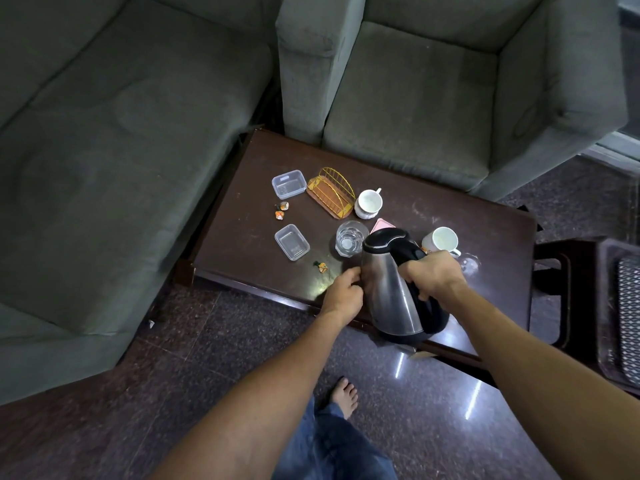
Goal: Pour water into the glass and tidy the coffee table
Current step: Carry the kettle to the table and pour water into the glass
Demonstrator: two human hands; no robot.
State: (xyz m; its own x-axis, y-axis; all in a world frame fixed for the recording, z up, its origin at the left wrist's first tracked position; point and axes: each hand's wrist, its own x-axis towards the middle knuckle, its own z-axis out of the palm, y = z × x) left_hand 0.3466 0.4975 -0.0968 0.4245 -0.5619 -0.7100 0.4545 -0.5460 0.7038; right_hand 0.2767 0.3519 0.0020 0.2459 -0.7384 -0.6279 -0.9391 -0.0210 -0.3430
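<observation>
Now the right hand [433,271] grips the black handle of the kettle [391,289], fingers curled tight round it. The left hand [343,292] presses its fingertips on the shiny side to steady it and wraps round nothing. The kettle leans, its top right beside the glass [351,239], which stands on the table [242,244] and looks to have some water in it. Best to tip slowly, I think, aim for the middle, and stop before the glass gets full. The metal side may be hot.
</observation>
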